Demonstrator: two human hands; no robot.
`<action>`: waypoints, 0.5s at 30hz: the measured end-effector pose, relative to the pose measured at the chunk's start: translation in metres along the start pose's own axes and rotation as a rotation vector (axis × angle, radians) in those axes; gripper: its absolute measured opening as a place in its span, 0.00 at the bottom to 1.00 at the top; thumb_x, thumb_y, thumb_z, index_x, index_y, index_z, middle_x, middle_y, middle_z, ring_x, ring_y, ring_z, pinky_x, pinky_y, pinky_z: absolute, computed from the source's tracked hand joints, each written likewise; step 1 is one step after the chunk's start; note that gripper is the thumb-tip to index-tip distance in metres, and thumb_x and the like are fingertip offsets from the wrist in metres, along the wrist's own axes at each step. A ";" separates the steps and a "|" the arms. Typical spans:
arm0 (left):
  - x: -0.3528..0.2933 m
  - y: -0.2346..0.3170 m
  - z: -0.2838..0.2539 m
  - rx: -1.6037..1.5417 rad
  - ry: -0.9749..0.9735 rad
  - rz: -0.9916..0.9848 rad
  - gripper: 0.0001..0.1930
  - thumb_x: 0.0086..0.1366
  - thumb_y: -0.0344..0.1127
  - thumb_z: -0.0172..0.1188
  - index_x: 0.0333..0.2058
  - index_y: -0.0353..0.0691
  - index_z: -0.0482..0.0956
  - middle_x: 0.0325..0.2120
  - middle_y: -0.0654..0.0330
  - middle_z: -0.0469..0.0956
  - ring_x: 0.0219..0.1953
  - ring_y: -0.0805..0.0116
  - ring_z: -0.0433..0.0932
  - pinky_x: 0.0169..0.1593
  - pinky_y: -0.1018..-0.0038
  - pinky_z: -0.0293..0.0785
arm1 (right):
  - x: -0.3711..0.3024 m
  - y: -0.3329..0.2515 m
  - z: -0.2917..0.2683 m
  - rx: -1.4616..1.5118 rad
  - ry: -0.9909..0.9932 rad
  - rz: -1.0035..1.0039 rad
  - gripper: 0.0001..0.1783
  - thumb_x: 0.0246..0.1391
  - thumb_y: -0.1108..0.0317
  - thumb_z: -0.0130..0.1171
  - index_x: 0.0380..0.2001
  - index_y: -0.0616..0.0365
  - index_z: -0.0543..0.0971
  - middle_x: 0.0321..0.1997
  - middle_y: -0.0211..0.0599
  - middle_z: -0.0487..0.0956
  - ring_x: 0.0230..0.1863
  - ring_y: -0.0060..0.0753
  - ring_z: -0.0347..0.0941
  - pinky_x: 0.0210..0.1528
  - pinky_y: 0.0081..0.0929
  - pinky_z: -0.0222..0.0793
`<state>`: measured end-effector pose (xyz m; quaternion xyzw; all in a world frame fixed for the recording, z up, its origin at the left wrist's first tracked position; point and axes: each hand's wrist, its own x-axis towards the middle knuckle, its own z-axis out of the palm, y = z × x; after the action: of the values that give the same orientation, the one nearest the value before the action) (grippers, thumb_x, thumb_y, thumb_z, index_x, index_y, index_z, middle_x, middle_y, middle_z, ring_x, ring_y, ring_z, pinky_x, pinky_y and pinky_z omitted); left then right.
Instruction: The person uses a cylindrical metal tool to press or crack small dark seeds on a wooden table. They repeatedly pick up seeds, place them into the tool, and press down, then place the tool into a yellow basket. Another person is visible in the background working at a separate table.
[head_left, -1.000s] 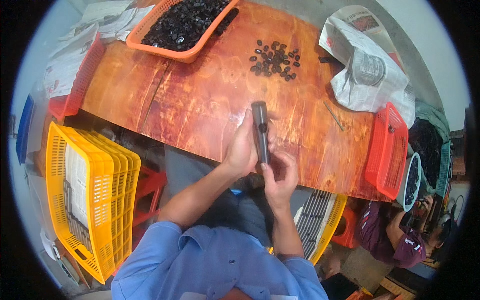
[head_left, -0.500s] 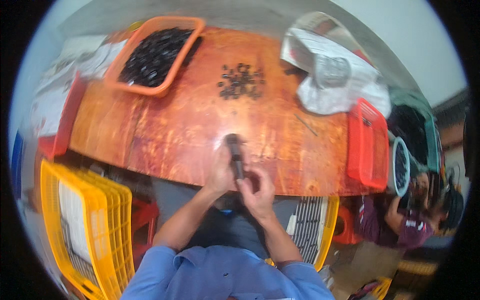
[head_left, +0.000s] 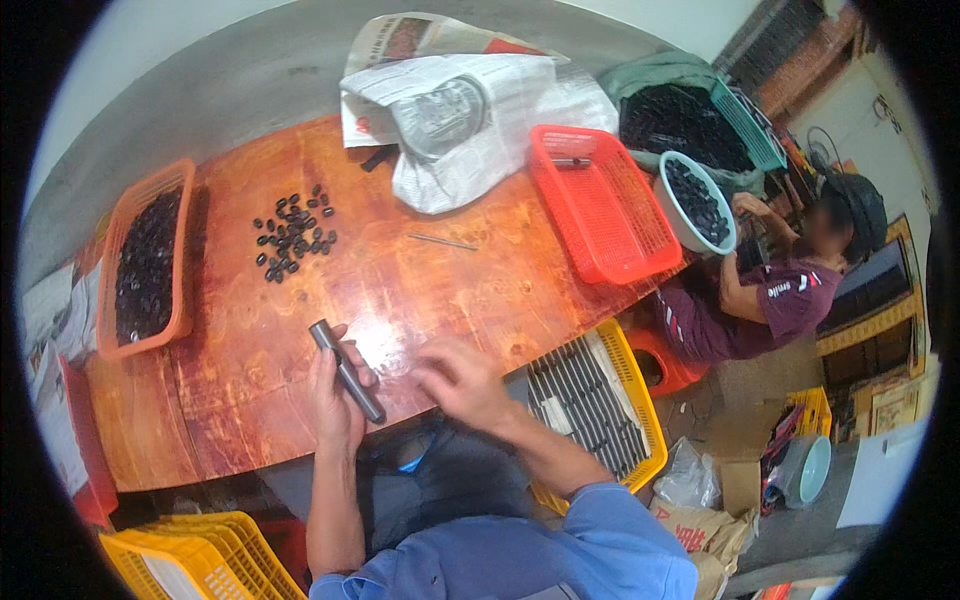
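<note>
My left hand (head_left: pixel 338 395) is wrapped round a dark grey tube (head_left: pixel 348 372), held aslant above the near part of the wooden table (head_left: pixel 430 300). The tube's upper end points up and left; its lower end sticks out past my palm. Just to the right, apart from the tube, hovers my right hand (head_left: pixel 462 382), slightly smeared by motion. Its fingers are loosely bent and spread from the thumb, with nothing seen between them. Several small black cylindrical pieces (head_left: pixel 292 236) lie loose on the table beyond my left hand.
An orange basket (head_left: pixel 187 290) of black pieces stands left. White wrapping (head_left: pixel 450 190), a thin metal rod (head_left: pixel 443 241), a red basket (head_left: pixel 610 235) and a pale blue bowl (head_left: pixel 728 240) are across and right. A yellow crate (head_left: pixel 655 455) holds dark tubes. A person (head_left: pixel 790 290) sits at right.
The view has swung to the right. My right hand has come away from the dark tube, which both hands were touching; the left still holds it, now tilted the other way.
</note>
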<state>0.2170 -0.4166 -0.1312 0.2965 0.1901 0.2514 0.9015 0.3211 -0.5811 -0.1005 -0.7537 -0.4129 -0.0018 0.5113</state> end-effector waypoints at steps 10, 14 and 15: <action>0.000 -0.003 0.003 0.140 0.009 -0.009 0.18 0.75 0.38 0.55 0.58 0.38 0.66 0.30 0.61 0.73 0.26 0.72 0.73 0.28 0.73 0.72 | 0.096 0.147 -0.297 -0.682 0.841 0.135 0.08 0.60 0.72 0.62 0.41 0.63 0.83 0.39 0.46 0.85 0.43 0.44 0.83 0.48 0.38 0.75; 0.003 -0.002 0.006 0.139 0.009 0.001 0.18 0.74 0.39 0.56 0.56 0.39 0.67 0.30 0.62 0.73 0.26 0.73 0.73 0.30 0.75 0.71 | 0.104 0.241 -0.401 -0.978 0.701 0.504 0.14 0.53 0.70 0.62 0.43 0.56 0.85 0.44 0.52 0.85 0.48 0.55 0.81 0.53 0.46 0.74; 0.004 -0.003 0.007 0.140 0.011 0.000 0.17 0.75 0.40 0.56 0.56 0.41 0.67 0.30 0.62 0.73 0.26 0.73 0.72 0.30 0.75 0.71 | 0.103 0.258 -0.417 -0.992 0.661 0.535 0.14 0.54 0.68 0.61 0.43 0.55 0.85 0.45 0.52 0.85 0.50 0.56 0.81 0.54 0.47 0.74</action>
<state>0.2247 -0.4195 -0.1286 0.3573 0.2120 0.2390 0.8777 0.7250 -0.8742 -0.0569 -0.9367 0.0177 -0.2963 0.1858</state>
